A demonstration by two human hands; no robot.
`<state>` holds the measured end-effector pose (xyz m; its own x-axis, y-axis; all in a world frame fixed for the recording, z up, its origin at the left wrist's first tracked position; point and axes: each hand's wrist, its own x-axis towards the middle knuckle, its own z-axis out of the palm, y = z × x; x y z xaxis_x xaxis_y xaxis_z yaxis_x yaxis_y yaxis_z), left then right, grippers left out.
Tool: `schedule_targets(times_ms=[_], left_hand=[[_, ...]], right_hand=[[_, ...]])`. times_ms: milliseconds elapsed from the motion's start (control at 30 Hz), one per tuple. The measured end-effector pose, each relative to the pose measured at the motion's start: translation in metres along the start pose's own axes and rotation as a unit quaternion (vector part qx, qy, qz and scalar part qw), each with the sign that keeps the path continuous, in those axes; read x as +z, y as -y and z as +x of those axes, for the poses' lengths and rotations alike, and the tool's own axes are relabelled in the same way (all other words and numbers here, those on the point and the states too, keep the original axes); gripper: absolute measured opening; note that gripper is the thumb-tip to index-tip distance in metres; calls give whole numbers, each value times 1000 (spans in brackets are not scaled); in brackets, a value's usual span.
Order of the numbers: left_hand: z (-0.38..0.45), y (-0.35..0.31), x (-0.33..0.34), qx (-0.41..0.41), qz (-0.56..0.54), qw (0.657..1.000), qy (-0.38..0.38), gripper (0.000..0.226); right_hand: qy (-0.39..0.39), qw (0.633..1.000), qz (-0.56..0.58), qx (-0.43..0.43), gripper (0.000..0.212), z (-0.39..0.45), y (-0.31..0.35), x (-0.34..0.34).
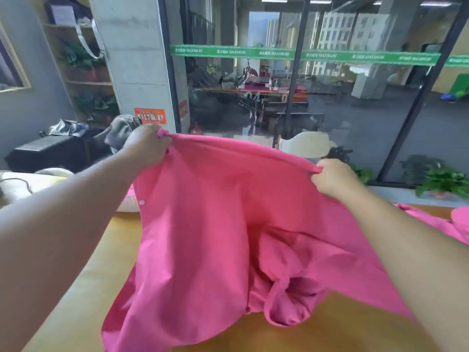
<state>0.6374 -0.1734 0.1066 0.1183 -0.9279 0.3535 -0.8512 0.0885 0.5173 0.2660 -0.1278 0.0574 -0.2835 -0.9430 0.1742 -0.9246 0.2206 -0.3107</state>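
A bright pink shirt [218, 224] with a white button on its left edge hangs spread out in front of me, above a wooden table [83, 288]. My left hand [147, 146] grips the upper left edge of the fabric in a fist. My right hand [335, 177] pinches the upper right edge between thumb and fingers. The cloth stretches between both hands; its lower part, with a bunched sleeve, sags onto the tabletop.
More pink fabric [436, 222] lies on the table at the right. A white pile [130, 203] sits behind the shirt at the left. Beyond are a concrete pillar [132, 59], a glass wall, potted plants [444, 181] and a black case [48, 153].
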Motion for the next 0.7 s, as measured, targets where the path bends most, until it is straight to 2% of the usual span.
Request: schedule_targets(times_ms=[100,267,333,500,600,700], left_hand=[[8,23,43,-27,12,1000,-8,7],[31,51,92,-87,-43,995,-22,31],[47,53,100,-103,-67,992,-37,32],[97,43,119,-125,-97,981,-111,27],[116,56,153,-132,-77,985,-75,28],[123,85,201,-165,-72,983,-32,31]], right_hand=[[16,1000,26,5,21,30,-19,27],[78,996,-29,-11,47,88,-25,35],[85,994,-58,-30,46,117,-18,28],[45,991,-117,-45,47,195,12,18],[36,987,-151,-49,43,220,25,53],[49,985,-152,-64,30,224,26,122]])
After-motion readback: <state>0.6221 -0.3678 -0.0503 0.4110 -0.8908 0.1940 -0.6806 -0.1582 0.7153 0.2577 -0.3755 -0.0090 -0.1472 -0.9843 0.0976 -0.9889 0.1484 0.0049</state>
